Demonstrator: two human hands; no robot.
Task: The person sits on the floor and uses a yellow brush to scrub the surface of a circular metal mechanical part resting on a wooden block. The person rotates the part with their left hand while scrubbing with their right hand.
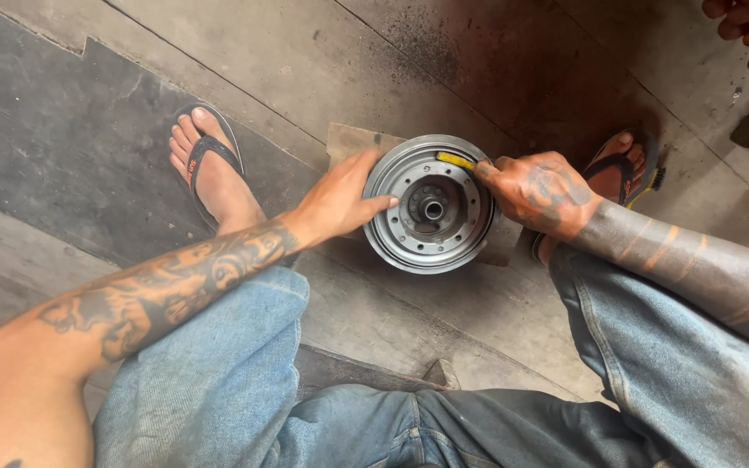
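One item: grey metal wheel hub (433,205), flat on wooden board (350,139), on the floor.
Left hand (337,201): fingers spread, pressing hub's left rim.
Right hand (537,189): pinching yellow tool (455,159) at hub's upper right edge.
Surroundings: sandalled feet either side.

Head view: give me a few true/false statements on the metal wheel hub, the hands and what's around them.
1. The round grey wheel hub lies flat on the floor. True.
2. The left hand hovers clear of the hub. False: it rests on the hub's left rim, a finger reaching inward.
3. The right hand holds a yellow-handled tool at the hub's upper rim. True.
4. The person is barefoot. False: both feet wear dark flip-flops.
5. The floor is tiled white. False: it is worn, dark-stained boards.
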